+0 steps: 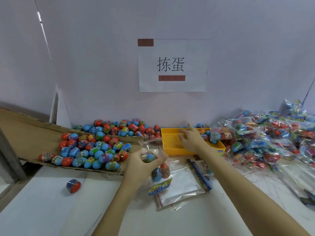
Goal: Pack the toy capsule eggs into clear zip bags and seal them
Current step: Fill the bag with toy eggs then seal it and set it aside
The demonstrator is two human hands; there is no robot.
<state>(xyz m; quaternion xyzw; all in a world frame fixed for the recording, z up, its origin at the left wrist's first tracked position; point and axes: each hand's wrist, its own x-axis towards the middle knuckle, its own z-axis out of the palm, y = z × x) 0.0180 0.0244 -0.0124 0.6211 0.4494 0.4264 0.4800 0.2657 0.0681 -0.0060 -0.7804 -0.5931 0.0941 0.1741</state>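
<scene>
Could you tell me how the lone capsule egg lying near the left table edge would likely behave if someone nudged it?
The lone capsule egg would probably roll, since its body looks rounded and it lies on its side. It likely slides easily too: the shell looks glossy and the table looks smooth.

white table (51,210) | cardboard sheet (25,133) | yellow tray (172,150) | lone egg (73,185) | flat empty bags (180,186) | packed bags (265,138)

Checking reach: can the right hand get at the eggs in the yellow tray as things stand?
Probably yes. The right hand is open over the yellow tray, nothing lies between it and the eggs at the tray's far right.
</scene>
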